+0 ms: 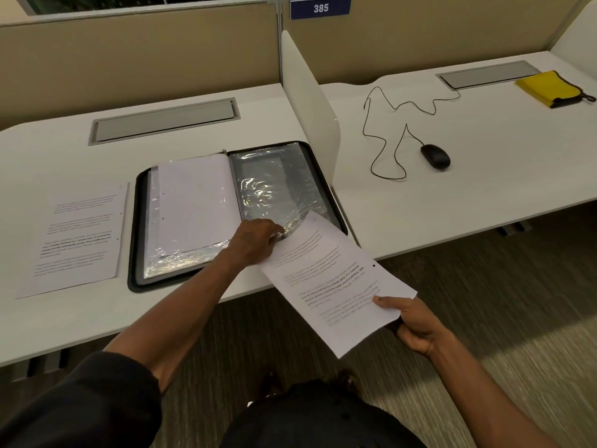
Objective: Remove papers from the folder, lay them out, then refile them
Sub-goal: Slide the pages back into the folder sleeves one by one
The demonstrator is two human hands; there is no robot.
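Folder is lying open on the desk, its crinkled plastic sleeves showing. One sheet is lying flat beyond the folder from the hands; removal or refiling cannot be told. Left hand is pinching a sleeve corner. Right hand is pinching a printed page, slanting away from the sleeve.
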